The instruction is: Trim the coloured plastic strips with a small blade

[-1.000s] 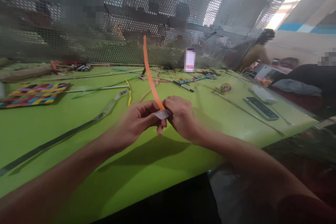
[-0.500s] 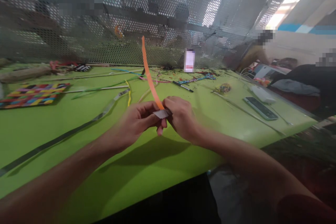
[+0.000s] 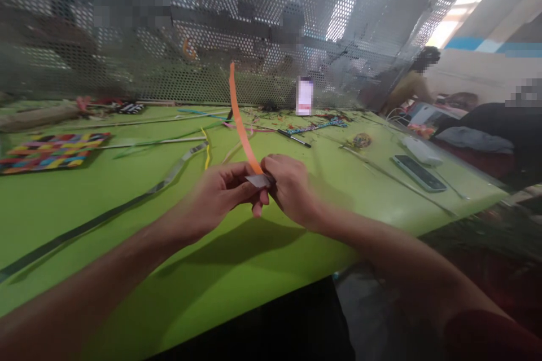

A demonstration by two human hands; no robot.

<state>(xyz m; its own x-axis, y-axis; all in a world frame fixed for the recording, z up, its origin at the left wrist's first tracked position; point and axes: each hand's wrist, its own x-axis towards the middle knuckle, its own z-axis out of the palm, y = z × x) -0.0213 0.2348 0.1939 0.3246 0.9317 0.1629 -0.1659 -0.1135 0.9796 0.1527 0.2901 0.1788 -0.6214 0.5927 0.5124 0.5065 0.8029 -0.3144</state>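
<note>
A long orange strip (image 3: 237, 115) rises from between my two hands and curves up toward the mesh screen. Its lower end meets a small grey folded piece (image 3: 258, 181) pinched at my fingertips. My left hand (image 3: 220, 194) is closed, thumb and fingers pressing the grey piece from the left. Pinching the same spot from the right, my right hand (image 3: 290, 186) is closed too. Both hands hover just above the green table (image 3: 127, 271), near its front edge.
A long grey strip (image 3: 127, 206) lies across the table at left, beside a colourful woven mat (image 3: 51, 151). Sticks, a pen (image 3: 294, 138), a phone (image 3: 418, 173) and scraps lie further back. A perforated metal screen (image 3: 169, 56) borders the far edge. A person sits at the right rear.
The hands stay pinched together in the same place. The orange strip's top has leaned slightly left and the view has shifted a little.
</note>
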